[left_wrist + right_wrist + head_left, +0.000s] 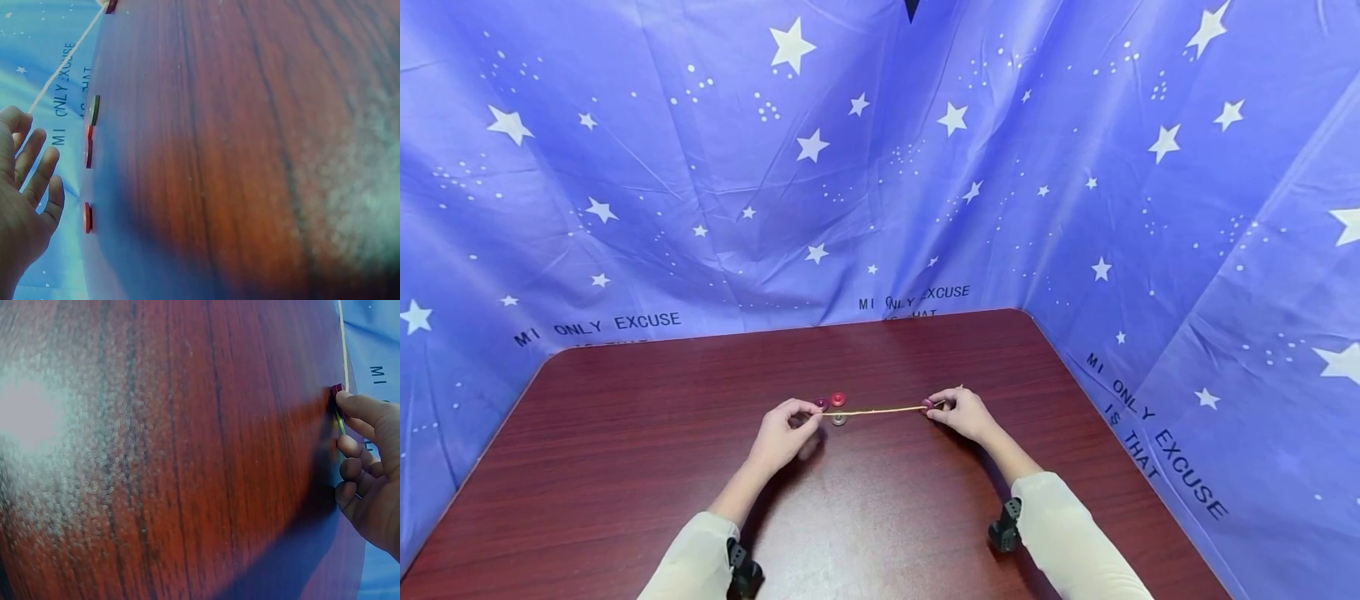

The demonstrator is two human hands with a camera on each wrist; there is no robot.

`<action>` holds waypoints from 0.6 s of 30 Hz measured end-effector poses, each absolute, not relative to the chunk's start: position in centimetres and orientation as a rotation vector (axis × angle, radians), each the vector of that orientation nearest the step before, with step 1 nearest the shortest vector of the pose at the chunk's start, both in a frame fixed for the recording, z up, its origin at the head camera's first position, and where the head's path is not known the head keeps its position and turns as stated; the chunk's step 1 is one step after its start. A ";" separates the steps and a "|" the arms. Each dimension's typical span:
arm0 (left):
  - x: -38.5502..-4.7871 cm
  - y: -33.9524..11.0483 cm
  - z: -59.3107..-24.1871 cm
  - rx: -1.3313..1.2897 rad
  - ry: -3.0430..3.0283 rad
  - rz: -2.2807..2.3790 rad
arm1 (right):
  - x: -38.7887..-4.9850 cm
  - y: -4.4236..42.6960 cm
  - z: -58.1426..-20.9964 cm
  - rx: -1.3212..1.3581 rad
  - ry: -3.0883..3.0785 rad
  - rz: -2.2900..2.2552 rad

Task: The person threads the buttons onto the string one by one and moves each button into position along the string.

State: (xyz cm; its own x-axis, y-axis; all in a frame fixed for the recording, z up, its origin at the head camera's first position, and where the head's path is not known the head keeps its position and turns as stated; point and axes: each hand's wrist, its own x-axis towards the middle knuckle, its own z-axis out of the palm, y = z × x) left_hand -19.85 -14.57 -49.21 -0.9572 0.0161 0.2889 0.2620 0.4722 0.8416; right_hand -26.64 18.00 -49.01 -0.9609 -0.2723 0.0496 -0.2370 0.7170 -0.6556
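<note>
The string [874,411] stretches taut across the lower middle of the head view, pinched at its left by the left hand [785,430]. The right hand [964,414] pinches a purple disc [927,405]; string shows on both its sides, so it seems threaded. Unthreaded on the table [895,500], at the left wrist view's left, stand a green disc [95,110] and three reddish discs [87,217]: one string, five discs counted.

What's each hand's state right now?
Left hand: closed, pinching the taut string.
Right hand: closed, pinching a dark purple-red button where the string reaches it.
</note>
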 end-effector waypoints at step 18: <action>-20.1 -14.1 -48.7 -0.250 -2.473 -1.472 | -27.2 17.8 -48.3 -0.414 2.842 -1.134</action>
